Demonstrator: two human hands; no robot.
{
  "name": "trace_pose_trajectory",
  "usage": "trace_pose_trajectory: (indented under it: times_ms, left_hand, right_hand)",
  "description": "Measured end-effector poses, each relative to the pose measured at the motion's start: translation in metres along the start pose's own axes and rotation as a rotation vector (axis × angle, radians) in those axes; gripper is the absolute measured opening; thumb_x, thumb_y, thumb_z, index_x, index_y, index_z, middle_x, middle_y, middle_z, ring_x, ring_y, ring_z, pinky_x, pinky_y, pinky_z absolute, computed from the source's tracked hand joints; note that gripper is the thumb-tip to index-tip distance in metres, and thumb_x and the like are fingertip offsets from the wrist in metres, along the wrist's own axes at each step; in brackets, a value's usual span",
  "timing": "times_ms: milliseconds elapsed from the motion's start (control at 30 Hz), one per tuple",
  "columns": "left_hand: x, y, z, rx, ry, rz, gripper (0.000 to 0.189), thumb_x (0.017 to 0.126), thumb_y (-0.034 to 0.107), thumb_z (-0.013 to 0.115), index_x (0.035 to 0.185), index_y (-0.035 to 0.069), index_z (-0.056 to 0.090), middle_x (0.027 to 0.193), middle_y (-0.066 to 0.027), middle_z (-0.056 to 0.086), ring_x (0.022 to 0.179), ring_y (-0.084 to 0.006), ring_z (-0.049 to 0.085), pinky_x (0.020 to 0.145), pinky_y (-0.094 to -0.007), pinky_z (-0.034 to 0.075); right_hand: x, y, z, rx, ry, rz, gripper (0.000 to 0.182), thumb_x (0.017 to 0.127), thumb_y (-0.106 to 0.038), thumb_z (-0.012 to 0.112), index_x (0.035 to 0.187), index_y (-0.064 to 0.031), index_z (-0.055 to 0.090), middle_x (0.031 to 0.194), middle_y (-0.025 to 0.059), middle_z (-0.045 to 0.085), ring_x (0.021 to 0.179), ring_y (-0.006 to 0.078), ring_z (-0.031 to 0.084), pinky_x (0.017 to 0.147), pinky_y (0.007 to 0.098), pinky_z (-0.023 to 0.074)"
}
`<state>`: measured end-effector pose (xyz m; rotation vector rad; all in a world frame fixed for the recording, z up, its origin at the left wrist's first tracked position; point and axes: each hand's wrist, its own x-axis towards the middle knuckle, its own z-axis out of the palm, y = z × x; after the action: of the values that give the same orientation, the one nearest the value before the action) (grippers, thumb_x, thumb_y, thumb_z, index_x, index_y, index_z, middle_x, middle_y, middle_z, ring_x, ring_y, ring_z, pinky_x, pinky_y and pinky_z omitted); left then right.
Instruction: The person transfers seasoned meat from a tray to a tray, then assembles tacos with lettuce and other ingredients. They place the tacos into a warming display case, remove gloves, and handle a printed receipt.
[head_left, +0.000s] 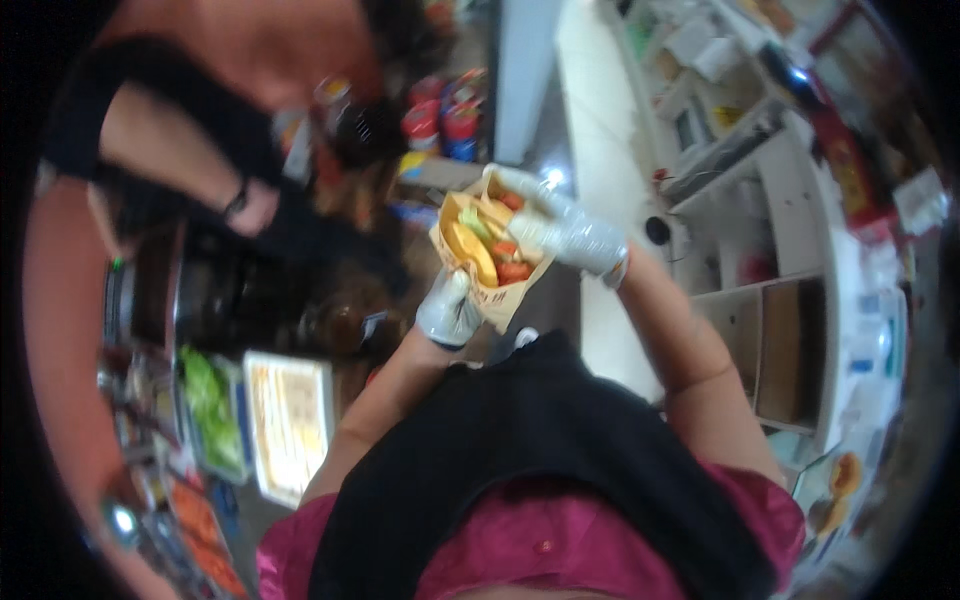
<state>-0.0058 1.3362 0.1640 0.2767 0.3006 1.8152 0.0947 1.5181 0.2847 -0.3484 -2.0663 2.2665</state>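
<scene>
In a clear plastic glove, my left hand (451, 307) grips the lower left side of a printed paper food pouch (499, 298). Inside the pouch, a folded yellow food piece (475, 251), perhaps egg or flatbread, lies beside green lettuce (472, 221) and reddish pieces (513, 270). My right hand (566, 229), also gloved, is at the pouch's upper right, its fingers around a paper flap with another reddish piece (511, 200) beside them. The fingertips are partly hidden and blurred.
Another person's bare forearm (176, 150) reaches in at the upper left. Red and blue bottles or packs (442, 120) stand beyond the pouch, near a cardboard box (442, 172). A lettuce tub (214, 420) and a white tray (289, 427) are at lower left. White shelving (780, 202) stands right.
</scene>
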Motion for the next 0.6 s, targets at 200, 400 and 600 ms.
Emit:
trace_pose_trajectory:
  times_ms: [200,400,600]
  left_hand:
    - [0.159,-0.076,0.036,0.255,0.073,-0.242,0.073,0.086,0.014,0.076,0.148,0.009,0.039,0.142,-0.0108,0.054,0.127,-0.0264,0.057,0.105,-0.0431,0.05]
    - [0.306,-0.131,0.058,0.284,-0.024,-0.49,0.069,0.085,0.017,0.08,0.144,0.011,0.044,0.132,-0.0066,0.058,0.122,-0.0238,0.058,0.103,-0.0396,0.051]
    - [0.443,-0.158,0.083,0.353,-0.472,-0.726,0.09,0.085,0.02,0.076,0.155,0.009,0.022,0.15,-0.0089,0.041,0.141,-0.0262,0.039,0.115,-0.0456,0.036]
  right_hand:
    - [-0.043,-0.006,-0.139,-0.303,0.135,0.018,0.137,0.071,-0.043,0.09,0.154,0.0115,-0.004,0.155,0.0314,0.029,0.146,0.0301,0.028,0.119,0.0354,0.0256]
    - [-0.054,0.014,-0.251,-0.522,0.519,0.125,0.125,0.076,-0.04,0.085,0.158,0.0029,0.001,0.147,0.0259,0.044,0.138,0.0296,0.043,0.114,0.0351,0.0338]
    - [-0.083,0.009,-0.369,-0.044,0.762,0.076,0.101,0.082,-0.027,0.081,0.158,-0.0028,0.019,0.14,0.0153,0.053,0.126,0.021,0.052,0.109,0.0339,0.0415]
